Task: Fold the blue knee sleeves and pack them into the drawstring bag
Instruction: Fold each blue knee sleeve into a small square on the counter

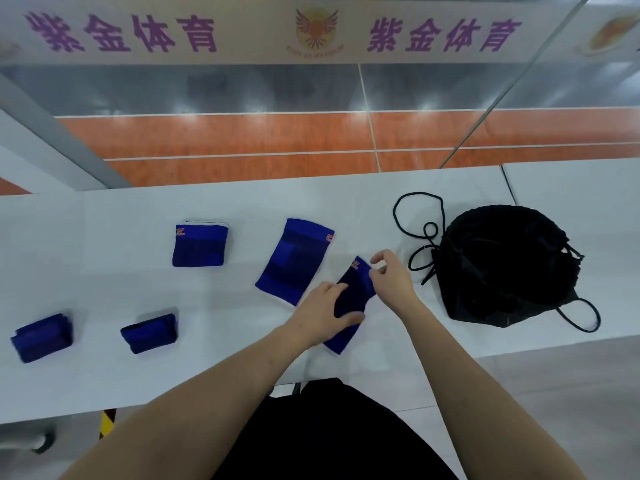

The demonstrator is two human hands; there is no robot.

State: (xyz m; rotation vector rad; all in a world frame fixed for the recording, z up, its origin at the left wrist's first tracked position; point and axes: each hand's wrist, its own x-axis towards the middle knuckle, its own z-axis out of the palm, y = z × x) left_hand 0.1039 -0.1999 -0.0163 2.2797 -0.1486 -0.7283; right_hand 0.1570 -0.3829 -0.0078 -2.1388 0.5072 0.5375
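On the white surface (104,237), the left hand (320,315) presses flat on a blue knee sleeve (353,296) while the right hand (391,277) pinches its far end. An unfolded sleeve (294,259) lies just beside it, three folded ones (200,245) further left. The black drawstring bag (509,265) sits at right, mouth open.

A sports hall — orange court floor (242,140) with white lines, sports-club banner (277,29) above.
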